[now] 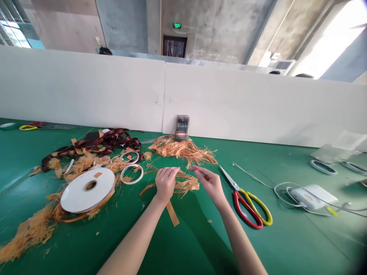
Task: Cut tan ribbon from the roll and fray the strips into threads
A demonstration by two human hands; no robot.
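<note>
My left hand (166, 184) is closed on a tan ribbon (172, 214), whose flat end hangs down below the palm. Frayed tan strands (182, 185) spread out to the right of that hand, close to the green tabletop. My right hand (210, 185) is a short way to the right, thumb and forefinger pinched together; anything between them is too fine to make out. Just right of it lie large scissors (247, 204) with one red and one yellow handle, blades pointing up and left. A bundle of loose orange fibres (183, 149) rests beyond both hands.
At left, a white ribbon spool (87, 191) sits among frayed tan ribbon (31, 233), white rings (132, 174) and dark brown ribbon (114, 139). A white adapter (314, 196) with cables is at right. A white partition (235, 103) borders the table's back.
</note>
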